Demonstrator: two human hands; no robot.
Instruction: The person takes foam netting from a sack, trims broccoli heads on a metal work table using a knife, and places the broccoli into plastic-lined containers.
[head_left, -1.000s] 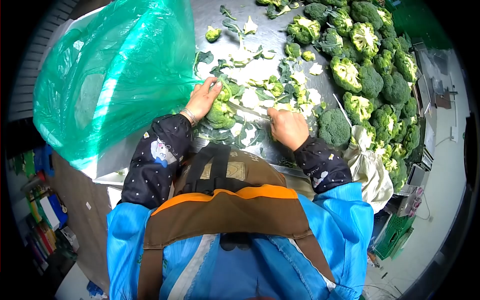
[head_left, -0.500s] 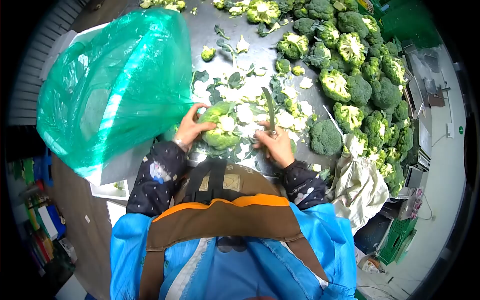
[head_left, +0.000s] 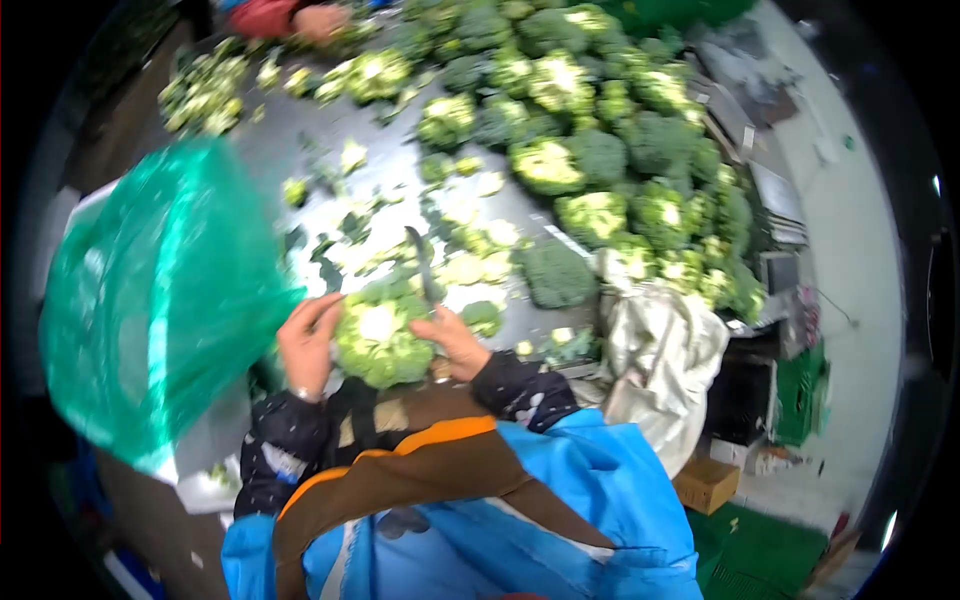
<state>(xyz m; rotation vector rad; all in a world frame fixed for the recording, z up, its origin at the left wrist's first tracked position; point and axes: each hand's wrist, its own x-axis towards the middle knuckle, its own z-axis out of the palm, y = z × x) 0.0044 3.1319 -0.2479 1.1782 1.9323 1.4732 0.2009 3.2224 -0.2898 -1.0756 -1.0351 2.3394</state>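
A broccoli head, its pale cut stem facing up, is between my two hands near the table's front edge. My left hand grips it from the left side, thumb and fingers curled at its edge. My right hand is closed round a knife whose curved dark blade points up and away from me. The right fingers are close to the broccoli's right edge; blur hides whether they touch it. Trimmed leaves and stem pieces litter the metal table just beyond.
A large pile of broccoli covers the right and far table. The green plastic bag stands puffed up at the left. A pale cloth hangs at the right corner. Another person's hand and red sleeve show at the far edge.
My view has swung, shifting the scene left and bringing another person's hand into sight. The broccoli head now shows its cut stem upward, and my right hand with the knife is closer to it.
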